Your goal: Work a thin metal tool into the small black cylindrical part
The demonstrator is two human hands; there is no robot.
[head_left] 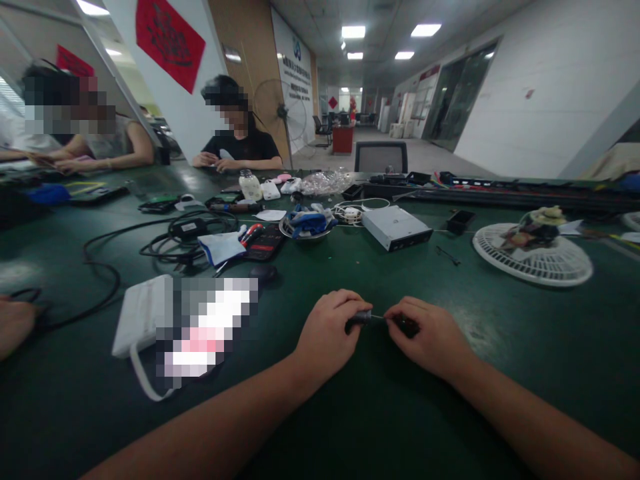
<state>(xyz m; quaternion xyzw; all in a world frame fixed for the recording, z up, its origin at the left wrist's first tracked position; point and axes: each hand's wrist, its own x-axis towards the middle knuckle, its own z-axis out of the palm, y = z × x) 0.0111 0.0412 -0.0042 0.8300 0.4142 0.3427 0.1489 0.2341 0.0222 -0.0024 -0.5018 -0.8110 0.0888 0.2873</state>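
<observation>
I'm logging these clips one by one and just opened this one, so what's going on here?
The left hand grips a dark-handled tool, its thin metal shaft pointing at the right hand. The right fingers hold a small dark piece near the tip; it is too small to identify. Both hands are low over the green table. Beyond them lie a silver box and a round white grille. Two people sit across the table.

We see a smooth, slightly glossy green tabletop [320, 267], a matt grey metal drive case [395, 227] and a white plastic-looking fan grille [530, 263].
</observation>
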